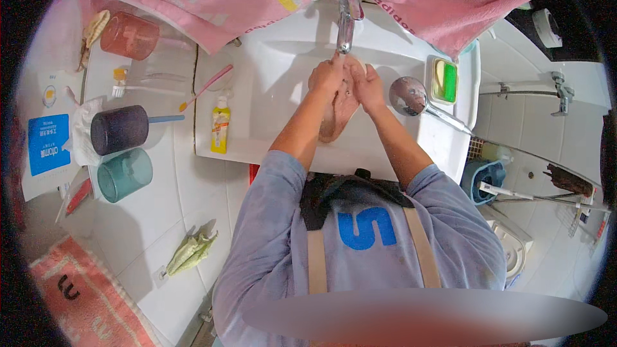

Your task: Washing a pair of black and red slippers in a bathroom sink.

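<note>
Both my hands are under the chrome faucet [346, 32] over the white sink [270, 122]. My left hand [326, 78] is closed, its fingers bent just below the spout. Beside it my right hand [369, 87] curls around a pale edge. Between and below them hangs a limp pinkish-brown piece [338, 115], wet-looking and cloth-like; its exact kind is unclear. The fingertips are partly hidden. To the right, a round chrome shower head [409, 95] rests on the sink's rim, near a soap dish with a green sponge [448, 82].
A pink striped towel [443, 0] hangs over the sink's far side. On the left are a yellow bottle [220, 128], a pink toothbrush [207, 85] and several cups, among them a dark one [119, 130] and a teal one [126, 175]. A green cloth [191, 252] hangs lower left.
</note>
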